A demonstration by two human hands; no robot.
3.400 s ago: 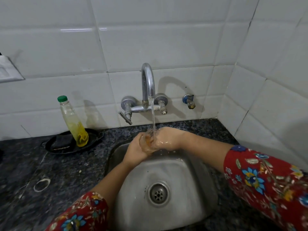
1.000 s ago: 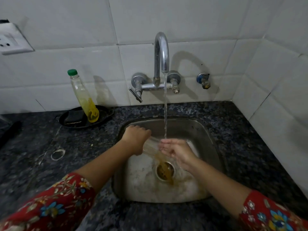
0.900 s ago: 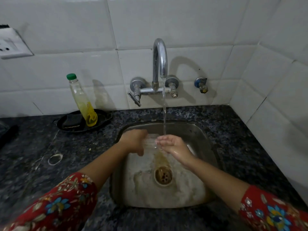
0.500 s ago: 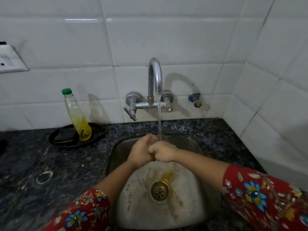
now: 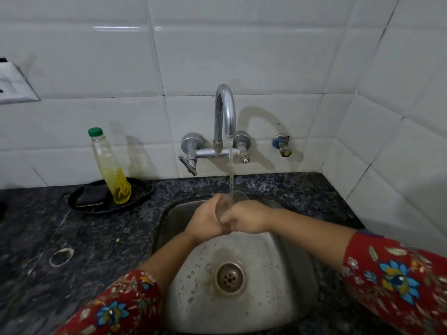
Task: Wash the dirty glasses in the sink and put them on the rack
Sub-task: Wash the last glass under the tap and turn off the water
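Observation:
A clear drinking glass [image 5: 238, 198] is held upright over the steel sink [image 5: 295, 269], right under the running tap [image 5: 225, 122]. Water streams into its open mouth. My left hand [image 5: 208, 220] wraps its left side and my right hand [image 5: 246, 220] wraps its right side, so only the rim shows above my fingers. Both hands touch each other at the front of the glass. The sink basin below holds only water drops and the drain [image 5: 229, 276]. No rack is in view.
A black dish [image 5: 79, 201] on the dark granite counter [image 5: 96, 238] at the left holds a dark scrubber [image 5: 93, 197] and a green-capped bottle [image 5: 111, 172] of yellow liquid. A small valve [image 5: 281, 145] sticks out of the tiled wall right of the tap.
The glass was tipped and brownish liquid ran out into the drain. Both hands then lifted it back upright under the stream, and the brown stain has washed away from the basin.

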